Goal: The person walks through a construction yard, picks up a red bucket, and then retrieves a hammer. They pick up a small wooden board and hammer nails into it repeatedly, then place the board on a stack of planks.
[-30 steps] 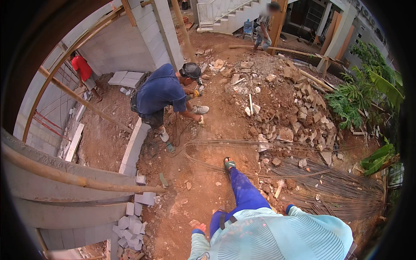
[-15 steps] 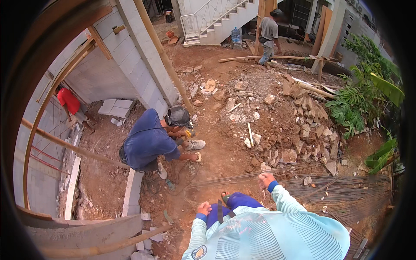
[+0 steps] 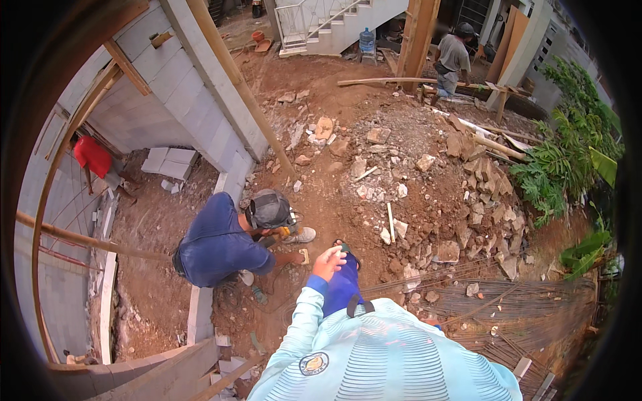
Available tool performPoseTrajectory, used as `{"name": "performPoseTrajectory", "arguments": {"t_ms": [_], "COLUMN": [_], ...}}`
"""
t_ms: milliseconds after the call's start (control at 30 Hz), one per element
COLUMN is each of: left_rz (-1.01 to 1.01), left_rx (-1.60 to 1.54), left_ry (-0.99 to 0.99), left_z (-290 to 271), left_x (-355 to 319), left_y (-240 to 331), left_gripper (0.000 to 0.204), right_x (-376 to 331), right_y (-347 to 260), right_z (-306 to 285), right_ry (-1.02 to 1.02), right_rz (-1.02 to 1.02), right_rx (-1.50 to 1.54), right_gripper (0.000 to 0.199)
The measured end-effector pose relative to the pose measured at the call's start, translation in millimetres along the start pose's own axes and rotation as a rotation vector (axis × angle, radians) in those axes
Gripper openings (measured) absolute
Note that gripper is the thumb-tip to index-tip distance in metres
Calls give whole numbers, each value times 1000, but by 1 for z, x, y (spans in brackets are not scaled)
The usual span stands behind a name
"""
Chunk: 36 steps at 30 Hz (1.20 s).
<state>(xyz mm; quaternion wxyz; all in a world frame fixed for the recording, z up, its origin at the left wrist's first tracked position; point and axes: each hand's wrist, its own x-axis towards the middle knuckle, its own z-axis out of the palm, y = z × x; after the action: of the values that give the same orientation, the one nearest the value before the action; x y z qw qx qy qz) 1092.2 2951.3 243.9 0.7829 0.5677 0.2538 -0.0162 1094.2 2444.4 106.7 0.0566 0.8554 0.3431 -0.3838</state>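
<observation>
My left hand (image 3: pixel 329 262) is raised in front of my blue-trousered leg (image 3: pixel 342 287). Its fingers are loosely stretched apart, and nothing shows in them. The right hand is hidden beyond my light blue shirt (image 3: pixel 394 361); only a trace of blue cuff shows at the shirt's edge. Left of my leg crouches a co-worker (image 3: pixel 224 240) in a dark blue shirt and cap, a yellow power tool (image 3: pixel 284 232) in one hand. That person's other hand touches a small pale block (image 3: pixel 305 256) on the ground.
Rubble and broken stone (image 3: pixel 478 180) are heaped ahead right. Thin steel rods (image 3: pixel 521 301) lie at my right. A bamboo pole (image 3: pixel 93 242) slants across the left, near a block wall (image 3: pixel 200 100). Farther off are a person in red (image 3: pixel 93 157) and one in grey (image 3: pixel 453 57).
My left hand has moved up and forward, its fingers spreading. The right hand has dropped out of sight. One leg has stepped forward, and the crouching co-worker appears slightly farther left.
</observation>
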Motion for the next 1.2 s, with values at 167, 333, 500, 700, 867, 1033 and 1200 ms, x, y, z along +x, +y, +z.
{"name": "performPoseTrajectory", "arguments": {"t_ms": [167, 333, 500, 700, 867, 1033, 1200], "left_rz": [91, 170, 215, 193, 41, -60, -108], "left_rx": [-52, -62, -77, -206, -247, -167, -29], "left_ry": [56, 304, 435, 565, 705, 628, 468], "left_z": [-21, -81, -130, -182, -214, -258, -305], "left_x": [123, 195, 254, 281, 295, 376, 513], "left_y": [65, 131, 182, 178, 145, 107, 133], "left_gripper": [40, 39, 35, 38, 36, 37, 41], "right_x": [110, 207, 260, 335, 412, 526, 691], "right_y": [26, -19, -14, 12, 50, 80, 72], "right_z": [-43, -291, -409, -330, -287, -347, -479], "right_ry": [-40, 288, 596, -31, -132, -175, -314], "right_rz": [8, 423, 383, 213, -10, 14, 153], "right_rx": [214, 1422, 1590, 695, -14, -189, -173], "right_gripper": [34, 29, 26, 30, 40, 37, 37]}}
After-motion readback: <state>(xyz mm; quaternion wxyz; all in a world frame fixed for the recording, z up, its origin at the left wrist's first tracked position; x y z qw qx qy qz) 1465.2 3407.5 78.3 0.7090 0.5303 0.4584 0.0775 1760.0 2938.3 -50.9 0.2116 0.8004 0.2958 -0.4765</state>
